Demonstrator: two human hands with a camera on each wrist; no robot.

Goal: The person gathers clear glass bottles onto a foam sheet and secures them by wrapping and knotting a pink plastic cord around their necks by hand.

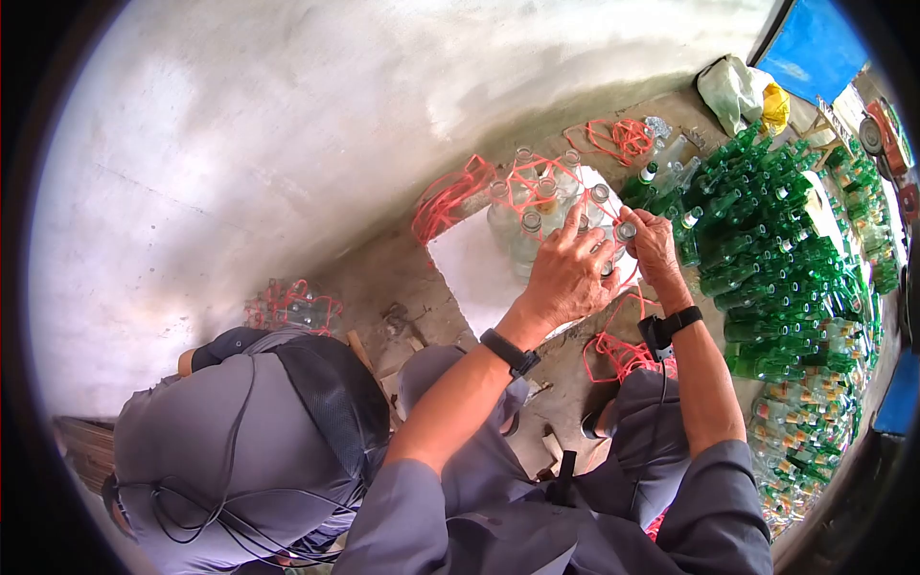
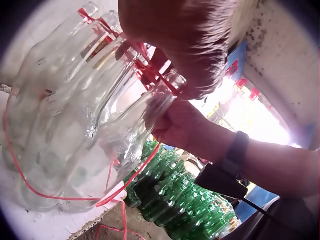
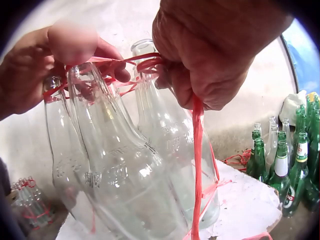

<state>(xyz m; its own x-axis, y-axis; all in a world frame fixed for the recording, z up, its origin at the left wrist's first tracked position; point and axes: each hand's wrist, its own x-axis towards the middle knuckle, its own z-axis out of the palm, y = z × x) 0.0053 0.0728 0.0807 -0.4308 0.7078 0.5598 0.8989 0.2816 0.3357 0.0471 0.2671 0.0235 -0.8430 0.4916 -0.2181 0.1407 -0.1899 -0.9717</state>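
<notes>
A cluster of clear glass bottles (image 1: 525, 222) (image 2: 75, 115) (image 3: 120, 165) stands on a white board (image 1: 470, 264), its necks bound with red string (image 1: 537, 177) (image 3: 197, 150). My left hand (image 1: 565, 273) (image 3: 30, 75) lies over the near bottle tops and pinches the string at the necks. My right hand (image 1: 652, 244) (image 3: 215, 50) sits on the cluster's right side, fingers curled round the string, which hangs taut down past a bottle. In the left wrist view the right hand (image 2: 185, 125) is closed beside a bottle mouth.
A dense mass of green bottles (image 1: 776, 249) (image 3: 295, 165) fills the ground on the right. Loose red string (image 1: 618, 139) lies around. A smaller tied bottle bundle (image 1: 292, 307) sits at the left by the wall. A second person in grey (image 1: 230, 441) crouches at lower left.
</notes>
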